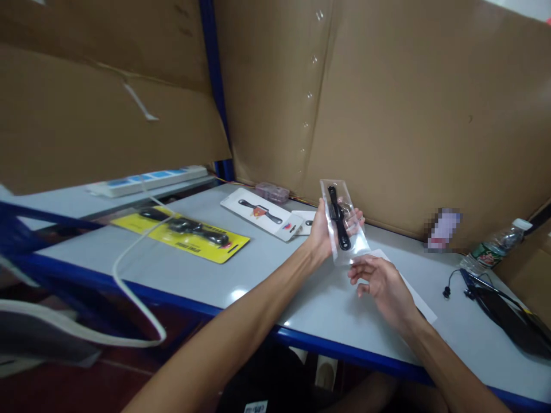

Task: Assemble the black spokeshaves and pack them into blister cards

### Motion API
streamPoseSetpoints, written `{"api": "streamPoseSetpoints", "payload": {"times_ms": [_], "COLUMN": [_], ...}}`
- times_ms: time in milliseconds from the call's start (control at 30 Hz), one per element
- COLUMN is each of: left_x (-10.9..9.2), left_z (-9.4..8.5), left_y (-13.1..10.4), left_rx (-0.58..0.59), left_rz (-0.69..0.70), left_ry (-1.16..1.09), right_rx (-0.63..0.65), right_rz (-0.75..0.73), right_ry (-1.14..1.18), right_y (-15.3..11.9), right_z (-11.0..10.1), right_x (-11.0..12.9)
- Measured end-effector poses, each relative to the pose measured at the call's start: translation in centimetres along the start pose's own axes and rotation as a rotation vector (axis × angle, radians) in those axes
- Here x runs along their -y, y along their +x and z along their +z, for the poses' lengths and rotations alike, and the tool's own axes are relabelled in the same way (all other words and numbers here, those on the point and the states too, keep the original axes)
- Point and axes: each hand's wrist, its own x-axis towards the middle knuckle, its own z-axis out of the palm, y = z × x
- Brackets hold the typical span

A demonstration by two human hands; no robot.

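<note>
My left hand (321, 229) holds a clear plastic blister pack (359, 248) from behind and along its side, tilted up above the table. Inside it lies a black spokeshave (338, 221). My right hand (385, 289) is at the pack's lower edge, fingers loosely bent and thumb apart; whether the fingertips touch the plastic I cannot tell. Under and beyond the right hand, a white card (419, 301) lies on the table, partly covered. To the left are a white card with a spokeshave picture (262, 213) and a yellow-carded spokeshave pack (202, 241).
Another white card (306, 221) and a small clear plastic box (272, 193) sit at the back. A white cable (138, 304) loops over the left edge near a power strip (150, 180). At right are a bottle (495, 246) and a black object (508, 315). Cardboard walls (408, 115) enclose the table.
</note>
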Motion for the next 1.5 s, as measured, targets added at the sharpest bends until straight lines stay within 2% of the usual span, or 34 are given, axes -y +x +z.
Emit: {"api": "streamPoseSetpoints", "payload": {"times_ms": [100,333,533,733,1000,1233,1367,1500], "left_x": [0.3,2.0,3.0,3.1,2.9,3.3,3.5,3.6], "left_z": [0.2,0.0,-0.3,-0.5,0.3,0.8,0.5,0.1], "left_y": [-0.1,-0.1,-0.3,0.0,-0.8,-1.1,-0.7,-0.3], "left_rx": [-0.022,-0.069,-0.004,0.002,0.007,0.006,-0.030,-0.060], "left_rz": [0.027,0.011,-0.023,-0.032,0.020,0.048,0.028,0.006], "left_ry": [-0.004,0.024,0.042,0.035,0.097,0.151,0.103,0.039], "right_rx": [0.000,-0.096,-0.155,-0.156,-0.163,-0.144,-0.150,-0.223], "right_rz": [0.026,0.025,0.104,0.230,0.260,0.361,0.334,0.232], "right_ry": [0.010,-0.040,0.000,0.048,0.032,-0.067,-0.019,0.096], "right_y": [-0.1,-0.1,-0.8,-0.5,0.1,1.0,0.7,0.4], "right_z": [0.0,-0.4,-0.6,-1.1,-0.9,-1.3,-1.3,-1.1], "right_x": [-0.1,-1.3,-1.4,-0.7,-0.4,-0.3,-0.5,-0.9]}}
